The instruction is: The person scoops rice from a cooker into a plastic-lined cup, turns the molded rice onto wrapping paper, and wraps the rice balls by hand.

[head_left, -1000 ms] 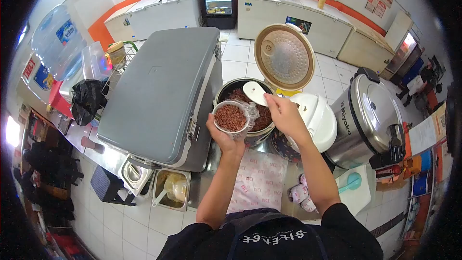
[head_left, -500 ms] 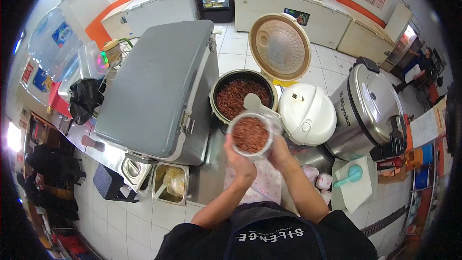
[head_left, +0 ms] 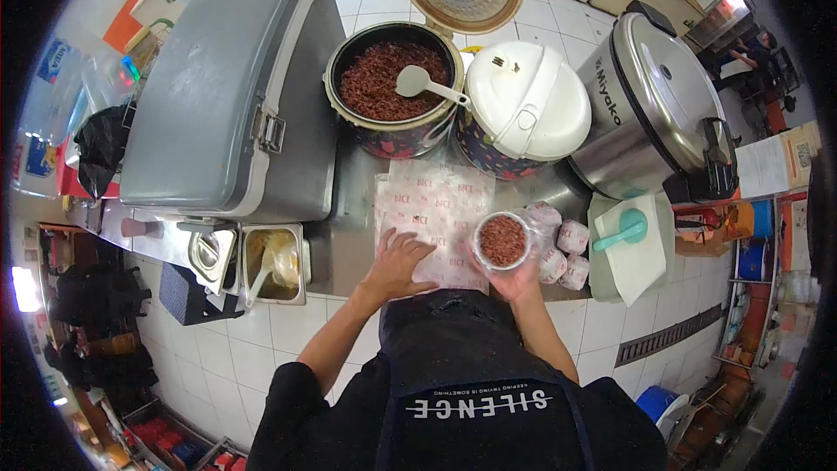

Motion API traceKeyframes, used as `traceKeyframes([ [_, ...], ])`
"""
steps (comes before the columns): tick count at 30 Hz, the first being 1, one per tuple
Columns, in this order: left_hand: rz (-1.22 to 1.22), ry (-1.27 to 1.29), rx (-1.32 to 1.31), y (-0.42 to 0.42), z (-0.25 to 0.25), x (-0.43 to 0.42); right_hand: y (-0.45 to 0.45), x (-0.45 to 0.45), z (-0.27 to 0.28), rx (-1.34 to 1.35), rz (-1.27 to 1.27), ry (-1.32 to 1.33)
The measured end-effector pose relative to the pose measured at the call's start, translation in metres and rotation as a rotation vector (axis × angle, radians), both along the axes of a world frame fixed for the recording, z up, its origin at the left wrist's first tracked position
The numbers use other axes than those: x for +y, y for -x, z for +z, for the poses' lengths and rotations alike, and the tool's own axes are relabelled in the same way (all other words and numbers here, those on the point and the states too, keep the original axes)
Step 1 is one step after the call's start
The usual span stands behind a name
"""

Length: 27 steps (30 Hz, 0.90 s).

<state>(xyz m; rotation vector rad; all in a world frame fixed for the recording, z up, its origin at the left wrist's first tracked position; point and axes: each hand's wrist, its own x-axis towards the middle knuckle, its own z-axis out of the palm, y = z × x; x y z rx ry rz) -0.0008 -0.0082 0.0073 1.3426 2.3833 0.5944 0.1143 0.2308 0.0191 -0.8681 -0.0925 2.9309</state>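
Note:
My right hand (head_left: pixel 513 276) grips a clear cup (head_left: pixel 478 249) packed with red-brown rice (head_left: pixel 503 240), held over the right side of the printed wrapping paper (head_left: pixel 427 209). Fingers spread, my left hand (head_left: pixel 399 263) lies on the left part of that paper. Beyond the paper stands an open rice cooker (head_left: pixel 397 135) with more red-brown rice (head_left: pixel 375 78) inside. A white rice paddle (head_left: pixel 415 80) rests in it, its handle across the rim. Close to the cup, on the right, sit several paper-wrapped bundles (head_left: pixel 573 237).
A big grey cooler box (head_left: pixel 209 113) stands at left, with a metal pan (head_left: pixel 292 292) in front. A white-lidded cooker (head_left: pixel 527 100) and a steel Miyako cooker (head_left: pixel 649 105) stand at right. A green tray (head_left: pixel 667 249) holds a turquoise scoop (head_left: pixel 629 225).
The cup of rice has come down from the cooker to the paper, now in my right hand alone. My left hand has let go and moved onto the paper. The view has tilted down.

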Motion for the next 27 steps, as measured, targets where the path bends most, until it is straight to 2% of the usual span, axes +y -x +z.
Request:
traceKeyframes([
  [3, -0.035, 0.024, -0.05, -0.014, -0.045, -0.029, 0.009, 0.001, -0.042, 0.004, 0.128, -0.105],
  [4, 0.003, 0.006, -0.04, -0.019, -0.039, -0.03, 0.017, -0.005, -0.042, -0.015, 0.138, -0.122],
  [7, 0.082, -0.16, -0.039, -0.032, -0.067, -0.039, 0.04, -0.026, -0.033, -0.072, 0.106, -0.381],
  [8, 0.13, -0.217, -0.065, -0.035, -0.077, -0.041, 0.047, -0.031, -0.045, 0.054, 0.064, -0.688],
  [12, 0.276, -0.347, -0.132, -0.044, -0.084, -0.043, 0.064, -0.056, -0.005, 0.183, -0.128, -2.092],
  [15, 0.271, -0.436, -0.082, -0.046, -0.092, -0.046, 0.059, -0.063, -0.067, 0.218, 0.101, -2.495],
  [16, 0.254, -0.475, -0.056, -0.046, -0.096, -0.048, 0.056, -0.062, -0.091, 0.253, 0.178, -2.507],
  [19, 0.272, -0.494, -0.098, -0.048, -0.092, -0.05, 0.057, -0.064, -0.097, 0.185, 0.176, -2.501],
  [25, 0.241, -0.439, 0.01, -0.046, -0.082, -0.047, 0.063, -0.062, -0.103, 0.164, 0.156, -2.489],
  [27, 0.219, -0.435, 0.015, -0.044, -0.079, -0.047, 0.071, -0.067, -0.103, 0.067, 0.128, -2.482],
])
